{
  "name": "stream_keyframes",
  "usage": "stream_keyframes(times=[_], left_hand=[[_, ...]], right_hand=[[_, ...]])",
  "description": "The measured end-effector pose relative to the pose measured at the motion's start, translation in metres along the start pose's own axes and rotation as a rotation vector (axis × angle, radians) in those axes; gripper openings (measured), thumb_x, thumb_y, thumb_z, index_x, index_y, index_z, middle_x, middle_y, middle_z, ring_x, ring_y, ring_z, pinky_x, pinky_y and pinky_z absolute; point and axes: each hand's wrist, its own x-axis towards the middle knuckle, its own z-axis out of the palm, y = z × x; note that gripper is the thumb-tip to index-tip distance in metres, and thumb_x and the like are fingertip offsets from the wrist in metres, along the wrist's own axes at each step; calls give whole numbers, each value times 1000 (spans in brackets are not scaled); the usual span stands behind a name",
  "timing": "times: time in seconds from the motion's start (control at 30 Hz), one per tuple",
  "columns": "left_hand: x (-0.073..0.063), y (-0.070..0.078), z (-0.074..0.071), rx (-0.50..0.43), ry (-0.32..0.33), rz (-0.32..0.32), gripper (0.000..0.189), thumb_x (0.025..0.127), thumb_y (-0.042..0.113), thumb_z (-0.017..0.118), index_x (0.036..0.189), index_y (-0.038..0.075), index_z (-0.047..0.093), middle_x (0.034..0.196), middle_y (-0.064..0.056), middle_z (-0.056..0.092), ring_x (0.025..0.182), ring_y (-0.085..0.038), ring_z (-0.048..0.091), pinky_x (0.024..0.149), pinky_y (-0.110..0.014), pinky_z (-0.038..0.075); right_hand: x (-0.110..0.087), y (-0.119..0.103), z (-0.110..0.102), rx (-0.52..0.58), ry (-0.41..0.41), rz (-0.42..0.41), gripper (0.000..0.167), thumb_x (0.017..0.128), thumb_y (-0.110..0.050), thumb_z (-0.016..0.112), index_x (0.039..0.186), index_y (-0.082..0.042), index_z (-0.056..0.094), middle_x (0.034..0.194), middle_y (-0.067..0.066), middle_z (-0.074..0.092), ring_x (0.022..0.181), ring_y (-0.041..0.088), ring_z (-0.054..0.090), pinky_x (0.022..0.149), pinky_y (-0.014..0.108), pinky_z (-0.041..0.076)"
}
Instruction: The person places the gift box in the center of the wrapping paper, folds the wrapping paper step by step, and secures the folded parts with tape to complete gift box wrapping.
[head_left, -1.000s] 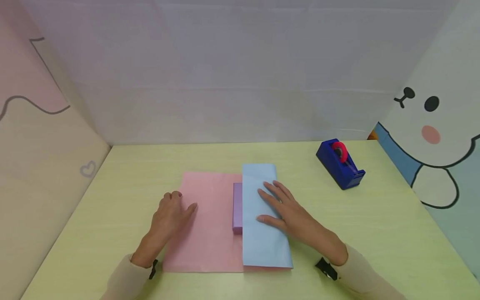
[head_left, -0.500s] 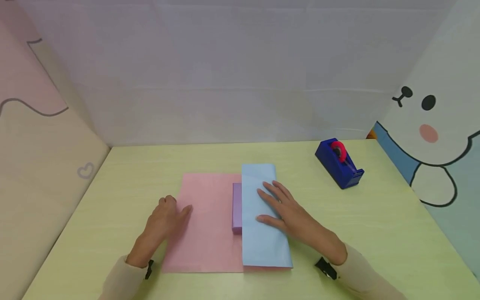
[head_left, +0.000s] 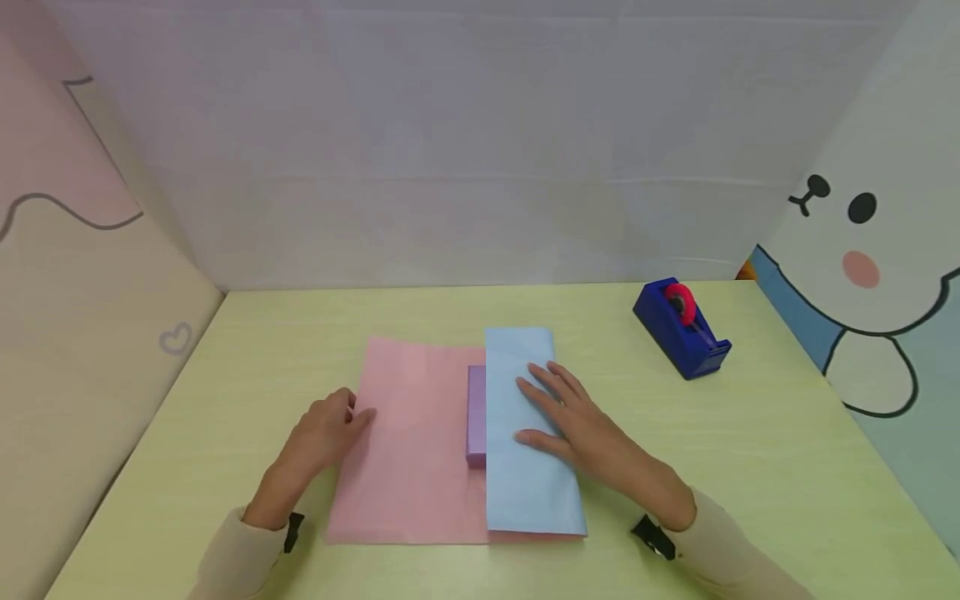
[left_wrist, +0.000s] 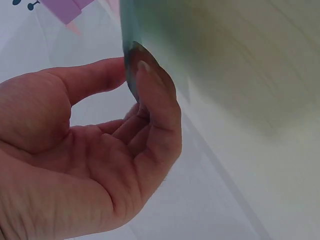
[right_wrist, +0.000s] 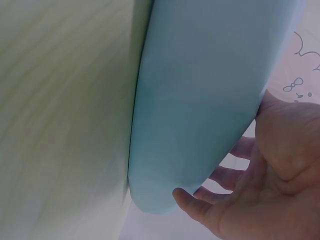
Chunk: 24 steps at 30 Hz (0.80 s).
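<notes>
A faintly grained, yellow-green table (head_left: 405,315) bears a smooth, rectangular paper sheet (head_left: 420,450), pink with a blue folded flap (head_left: 525,496). I see the right hand (head_left: 583,427) spread on the flap, gripping nothing; the left hand (head_left: 321,431) pinches the sheet's left edge. Right of the sheet stands an angular blue tape dispenser (head_left: 673,342); partly under the sheet's flap lies a straight-edged purple box (head_left: 476,412).

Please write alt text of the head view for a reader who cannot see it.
A person's left hand pinches the left edge of a pink paper sheet, while the right hand rests, fingers spread, on its folded light-blue flap, which partly covers a purple rectangular box. Farther right, a dark-blue tape dispenser stands on the pale green table.
</notes>
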Motion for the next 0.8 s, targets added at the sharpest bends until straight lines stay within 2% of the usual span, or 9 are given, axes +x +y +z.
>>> stream_keyframes(times=[0.17,0.47,0.67,0.8], left_hand=[[1,0,-6,-26,2,43,24,105,17,57,91,-2,60,72,-7,55,64,-19,50,56,-32,40],[3,-1,-10,-57,31,98,23,104,14,55,91,-5,57,68,-5,48,62,-18,45,57,-32,38],[0,4,-13,-93,36,102,25,104,17,54,92,-5,57,66,-4,48,59,-17,45,55,-32,39],[-1,6,-15,-161,13,97,27,106,20,52,93,-3,57,62,-5,54,54,-19,53,51,-33,42]], right_hand=[[0,0,0,-10,-1,-4,69,100,-40,66,158,-11,41,166,14,29,154,42,16,114,63,33],[-1,-1,-1,-42,-9,-5,69,101,-40,65,158,-10,41,166,15,29,154,43,17,115,63,31],[-1,-1,0,-43,-11,-6,70,101,-41,65,159,-10,40,167,14,28,155,42,16,115,63,32],[0,0,1,-56,-13,-8,70,101,-42,63,159,-11,39,167,14,27,155,42,16,115,63,32]])
